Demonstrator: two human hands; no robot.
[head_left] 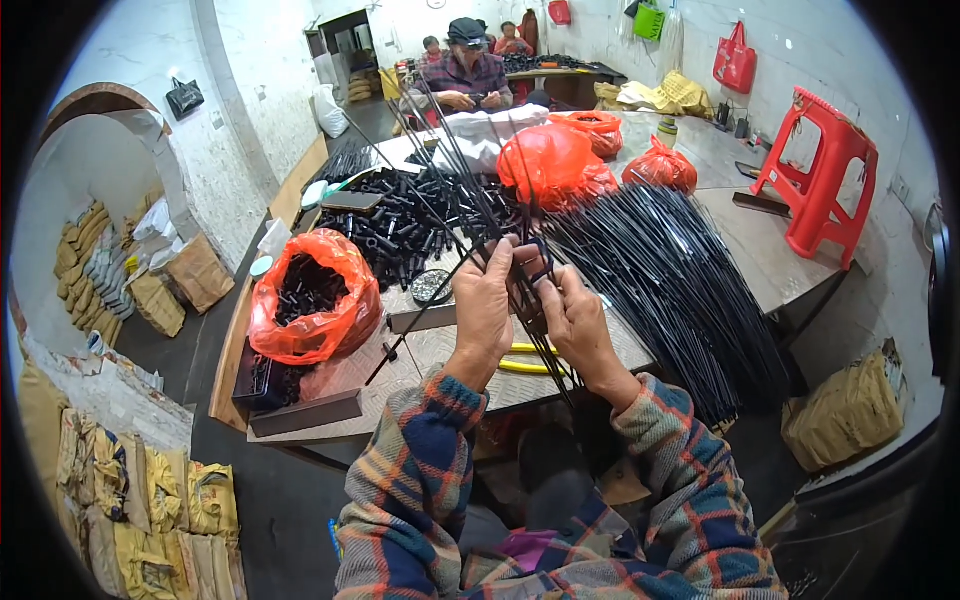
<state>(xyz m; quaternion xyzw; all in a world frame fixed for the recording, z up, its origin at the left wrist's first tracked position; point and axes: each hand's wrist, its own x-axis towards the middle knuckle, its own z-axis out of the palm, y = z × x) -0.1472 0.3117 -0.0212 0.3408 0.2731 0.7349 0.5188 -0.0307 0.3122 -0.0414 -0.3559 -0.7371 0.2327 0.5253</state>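
In front of my chest both hands grip a bunch of long thin black rods (463, 165), which fan out upward and away from me. My left hand (484, 308) is closed around them, thumb up. On the right, my right hand (580, 325) pinches at the same bunch with bent fingers; a small dark part by its fingertips is too small to make out. Below my hands lie yellow-handled pliers (525, 367) on the table. A heap of short black plastic parts (400, 225) spreads beyond my left hand, beside a round dish of small metal pieces (431, 287).
A large bundle of black rods (660, 280) lies right. Left stands an open orange bag (365, 305) of small black parts; more orange bags (555, 165) sit farther back. A red stool (825, 170) stands on the table. Another person (465, 75) works opposite. Sacks (845, 405) line the floor.
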